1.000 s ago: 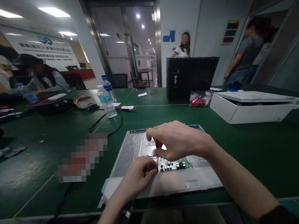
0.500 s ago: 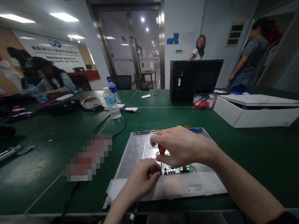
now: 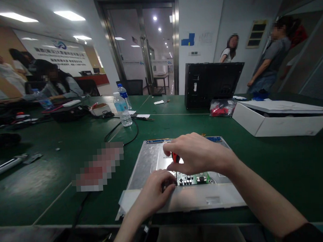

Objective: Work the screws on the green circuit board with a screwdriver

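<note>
While the right hand (image 3: 199,152) clasps a red-and-black handle (image 3: 175,157) above the circuit board (image 3: 194,180), the left hand (image 3: 156,189) adjoins, grip indeterminable.

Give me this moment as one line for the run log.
right hand: grips red-black tool over circuit board | left hand: at board's left edge | metal panel: under board, on green table

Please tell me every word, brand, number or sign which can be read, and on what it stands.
Wall sign: "大数据科技有限公司", probably; the rest is too blurred.
Glass doors: lettering too blurred.
Front bottle, rear bottle: labels too blurred.
Circuit board: markings too small.
White box: marking too small.
</note>
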The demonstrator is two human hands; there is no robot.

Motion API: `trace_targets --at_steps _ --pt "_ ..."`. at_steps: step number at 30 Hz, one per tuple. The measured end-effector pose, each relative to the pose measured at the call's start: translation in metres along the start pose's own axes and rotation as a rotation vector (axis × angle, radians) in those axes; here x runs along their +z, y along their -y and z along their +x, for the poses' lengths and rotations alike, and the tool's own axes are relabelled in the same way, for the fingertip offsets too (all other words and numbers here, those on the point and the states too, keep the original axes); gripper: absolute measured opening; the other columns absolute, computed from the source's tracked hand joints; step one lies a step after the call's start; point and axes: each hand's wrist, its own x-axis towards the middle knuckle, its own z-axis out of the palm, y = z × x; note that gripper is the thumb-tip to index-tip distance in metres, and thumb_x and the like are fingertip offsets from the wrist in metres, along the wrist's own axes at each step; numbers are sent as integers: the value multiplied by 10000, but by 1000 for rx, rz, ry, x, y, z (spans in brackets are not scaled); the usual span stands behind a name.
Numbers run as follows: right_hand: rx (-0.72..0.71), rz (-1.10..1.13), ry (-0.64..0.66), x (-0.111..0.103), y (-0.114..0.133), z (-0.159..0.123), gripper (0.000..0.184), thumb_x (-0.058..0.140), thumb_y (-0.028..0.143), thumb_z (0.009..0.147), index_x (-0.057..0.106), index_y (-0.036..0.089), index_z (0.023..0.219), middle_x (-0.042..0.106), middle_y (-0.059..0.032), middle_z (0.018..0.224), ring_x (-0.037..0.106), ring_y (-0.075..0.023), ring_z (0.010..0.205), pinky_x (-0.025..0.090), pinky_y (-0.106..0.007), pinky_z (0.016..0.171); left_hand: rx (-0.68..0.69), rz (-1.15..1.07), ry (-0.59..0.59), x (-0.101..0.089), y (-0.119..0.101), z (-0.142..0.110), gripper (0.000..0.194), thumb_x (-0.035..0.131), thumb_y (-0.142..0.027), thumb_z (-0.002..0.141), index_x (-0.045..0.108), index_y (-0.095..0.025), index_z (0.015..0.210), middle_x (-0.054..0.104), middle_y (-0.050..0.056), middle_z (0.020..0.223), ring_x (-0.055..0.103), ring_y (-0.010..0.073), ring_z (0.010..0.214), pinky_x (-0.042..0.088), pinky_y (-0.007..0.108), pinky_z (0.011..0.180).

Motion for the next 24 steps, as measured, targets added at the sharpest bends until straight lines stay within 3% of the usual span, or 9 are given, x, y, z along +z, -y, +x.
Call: trace_targets --at_steps 5,13,20,24 --pt "-59 55 -1 0 0 0 178 553 191 776 558 185 954 679 -30 882 559 -141 694 260 -256 521 16 -5 5 0 -1 0 63 567 -174 756 629 -190 755 664 18 773 581 202 785 399 306 736" --pt "47 -73 -18 3 -1 -2 192 566 379 863 615 204 927 687 -30 769 594 -158 655 191 -271 506 0 11 13 -1 -5 2 88 557 -168 751 642 -190 758 661 21 772 584 199 789 407 302 738" --pt "-25 59 27 -2 0 -8 284 578 237 801 557 194 1081 684 -55 1021 612 -177 807 278 -270 546 12 -5 6 1 -3 2 95 547 -194 769 641 -189 770 672 28 792 577 202 795 403 306 747" --pt "-27 62 29 -1 -1 -8 296 559 192 787 539 191 1083 680 -57 1021 600 -172 796 274 -271 546 -1 8 0 -1 -7 1 85 546 -187 760 630 -190 743 667 30 791 578 206 798 401 307 744"
